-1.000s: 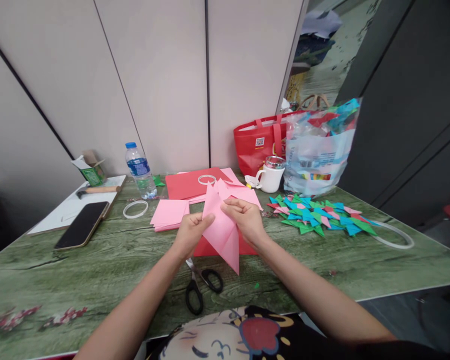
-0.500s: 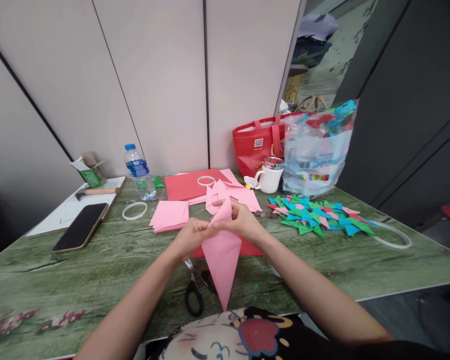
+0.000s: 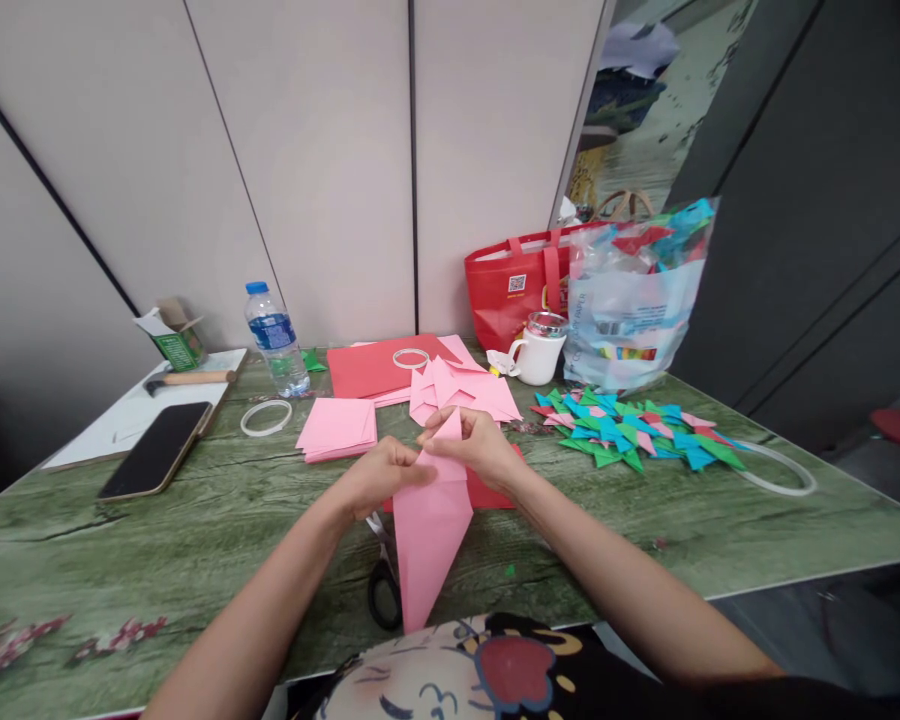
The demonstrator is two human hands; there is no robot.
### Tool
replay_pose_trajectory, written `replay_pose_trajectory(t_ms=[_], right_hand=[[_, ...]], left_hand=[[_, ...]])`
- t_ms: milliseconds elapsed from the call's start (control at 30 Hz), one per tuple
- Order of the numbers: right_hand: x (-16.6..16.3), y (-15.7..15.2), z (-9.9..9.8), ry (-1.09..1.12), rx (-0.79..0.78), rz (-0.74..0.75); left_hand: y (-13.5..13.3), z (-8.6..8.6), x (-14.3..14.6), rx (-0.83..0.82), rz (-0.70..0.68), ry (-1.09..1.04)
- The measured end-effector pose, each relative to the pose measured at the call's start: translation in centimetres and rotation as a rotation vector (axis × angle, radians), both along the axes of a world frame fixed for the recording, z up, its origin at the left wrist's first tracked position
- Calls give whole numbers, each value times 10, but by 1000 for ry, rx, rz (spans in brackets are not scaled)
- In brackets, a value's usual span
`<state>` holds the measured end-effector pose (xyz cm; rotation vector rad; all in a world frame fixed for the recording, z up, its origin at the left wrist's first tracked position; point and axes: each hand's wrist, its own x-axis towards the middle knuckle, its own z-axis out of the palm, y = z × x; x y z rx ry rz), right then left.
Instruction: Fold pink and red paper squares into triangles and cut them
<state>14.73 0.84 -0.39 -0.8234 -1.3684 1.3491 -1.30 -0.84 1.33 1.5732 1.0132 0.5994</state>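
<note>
A kite-shaped piece of folded pink paper (image 3: 429,530) hangs between my hands, its long point toward my shirt. My left hand (image 3: 381,476) pinches its upper left edge between thumb and fingers. Near the top tip, my right hand (image 3: 477,446) grips the paper, thumb in front and fingers behind. Under the paper lie scissors (image 3: 384,592) with black handles, partly hidden, and a red sheet (image 3: 493,482). Just beyond my hands are folded pink pieces (image 3: 487,393), and a stack of pink squares (image 3: 336,428) sits to the left.
A water bottle (image 3: 277,342), tape roll (image 3: 266,418), phone (image 3: 156,448) and hammer (image 3: 191,378) are on the left. Red sheets (image 3: 364,370) lie at the back. A white mug (image 3: 538,352), red bag (image 3: 499,290), plastic bag (image 3: 630,320) and colourful folded pieces (image 3: 630,428) stand or lie right.
The pink paper has turned, its lower point swinging left over part of the scissors. My right hand has shifted slightly down at the top tip; both hands still hold the paper.
</note>
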Motion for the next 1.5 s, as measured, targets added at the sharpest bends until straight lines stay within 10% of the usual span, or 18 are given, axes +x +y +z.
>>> replay_pose_trajectory(t_ms=[733, 1100, 1267, 1500], right_hand=[[25, 15, 9, -162, 88, 68], [40, 33, 12, -146, 197, -294], [23, 23, 7, 78, 75, -31], [7, 7, -3, -207, 197, 55]], left_hand=[[3, 8, -15, -179, -43, 81], [2, 14, -13, -203, 60, -8], [7, 9, -11, -167, 190, -86], [7, 4, -9, -122, 129, -90]])
